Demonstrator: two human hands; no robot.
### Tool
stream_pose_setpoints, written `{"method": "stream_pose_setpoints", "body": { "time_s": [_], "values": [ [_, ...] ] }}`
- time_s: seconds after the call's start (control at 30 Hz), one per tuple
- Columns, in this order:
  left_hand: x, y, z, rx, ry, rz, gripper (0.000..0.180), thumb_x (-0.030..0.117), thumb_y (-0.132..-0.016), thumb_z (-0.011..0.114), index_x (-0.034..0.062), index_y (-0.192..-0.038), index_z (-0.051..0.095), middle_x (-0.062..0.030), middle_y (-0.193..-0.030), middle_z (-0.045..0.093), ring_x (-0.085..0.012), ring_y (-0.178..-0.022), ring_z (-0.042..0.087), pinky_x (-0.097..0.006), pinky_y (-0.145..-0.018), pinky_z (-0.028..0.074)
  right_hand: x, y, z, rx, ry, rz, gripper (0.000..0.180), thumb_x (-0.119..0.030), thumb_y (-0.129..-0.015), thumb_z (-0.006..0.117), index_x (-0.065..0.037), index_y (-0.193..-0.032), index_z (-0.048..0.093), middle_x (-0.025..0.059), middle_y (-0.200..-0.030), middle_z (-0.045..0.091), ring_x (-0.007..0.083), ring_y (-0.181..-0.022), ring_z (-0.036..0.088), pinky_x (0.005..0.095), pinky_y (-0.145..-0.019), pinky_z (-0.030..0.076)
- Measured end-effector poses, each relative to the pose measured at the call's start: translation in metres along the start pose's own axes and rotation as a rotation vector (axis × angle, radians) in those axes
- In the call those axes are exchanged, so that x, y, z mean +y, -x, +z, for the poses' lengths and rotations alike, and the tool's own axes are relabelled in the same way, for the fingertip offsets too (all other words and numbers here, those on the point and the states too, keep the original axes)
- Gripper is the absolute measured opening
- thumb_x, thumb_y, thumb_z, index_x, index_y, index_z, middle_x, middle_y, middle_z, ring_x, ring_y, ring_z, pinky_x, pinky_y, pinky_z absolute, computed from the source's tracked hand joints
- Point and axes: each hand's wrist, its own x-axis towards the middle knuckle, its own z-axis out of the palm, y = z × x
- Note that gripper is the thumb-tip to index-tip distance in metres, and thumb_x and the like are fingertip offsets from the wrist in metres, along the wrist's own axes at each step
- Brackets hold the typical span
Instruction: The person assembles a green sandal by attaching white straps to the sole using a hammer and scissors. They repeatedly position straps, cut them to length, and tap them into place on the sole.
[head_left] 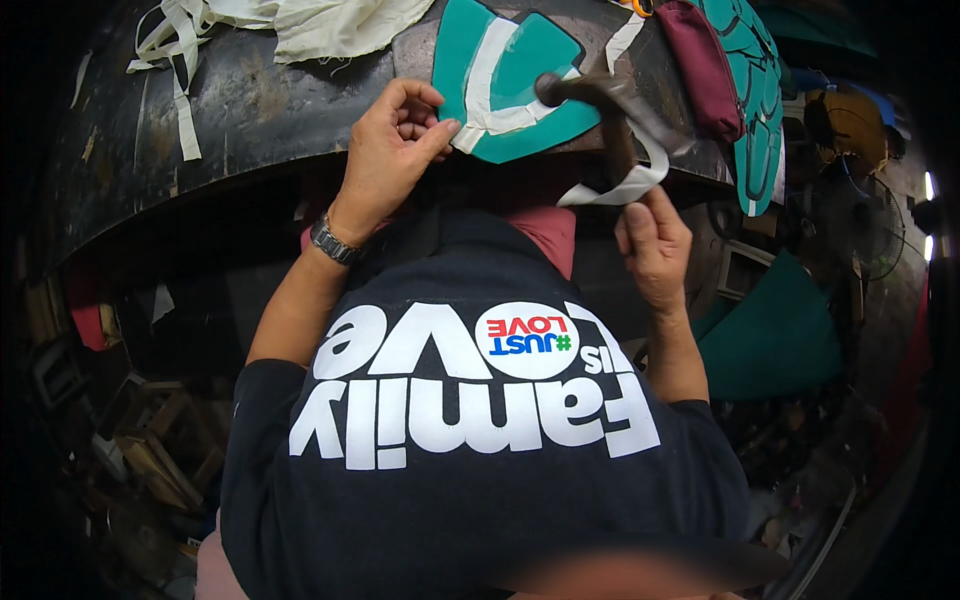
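Observation:
A curved green sheet piece (540, 60) with white tape strips (490, 70) along it lies at the front edge of the dark workbench. My left hand (395, 150) is closed at its left edge, thumb and fingers pinching the corner. Over the right part of the piece hangs a hammer (620, 150), its metal head blurred. My right hand (655, 245) is closed at the lower end of the hammer's handle. A loose white strip (640, 182) loops in front of the handle to my right fingertips, so the exact grip is partly hidden.
The black workbench (250, 130) carries pale cloth (340, 25) and white strips (185, 110) at the back left. A maroon pouch (700, 75) and more green pieces (760, 110) lie at the right. A fan (865, 230) stands further right. Wooden frames (165, 440) sit at lower left.

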Motion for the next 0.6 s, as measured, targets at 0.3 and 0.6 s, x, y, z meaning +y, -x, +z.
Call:
{"method": "stream_pose_setpoints", "body": {
  "time_s": [0.3, 0.6],
  "values": [
    [0.000, -0.002, 0.001, 0.016, 0.010, 0.010, 0.026, 0.003, -0.088, 0.074, 0.0004, -0.110, 0.060, -0.0028, -0.085, 0.061, -0.0054, -0.069, 0.062, -0.020, -0.062, 0.054, -0.006, 0.003, -0.006, -0.065, 0.190, 0.065, 0.036, -0.010, -0.100, 0.062, 0.003, -0.133, 0.060, 0.0028, -0.098, 0.069, 0.0048, -0.076, 0.056, 0.0210, -0.068, 0.045],
    [-0.001, -0.003, 0.000, -0.008, -0.042, 0.016, 0.027, 0.003, -0.088, 0.073, 0.0019, -0.111, 0.060, 0.0000, -0.084, 0.058, -0.0036, -0.069, 0.057, -0.018, -0.062, 0.051, 0.022, -0.019, -0.018, 0.192, 0.463, 0.084, 0.027, -0.017, -0.100, 0.063, 0.002, -0.120, 0.065, 0.0030, -0.085, 0.064, 0.0078, -0.078, 0.051, 0.0249, -0.072, 0.046]
  ]
}}
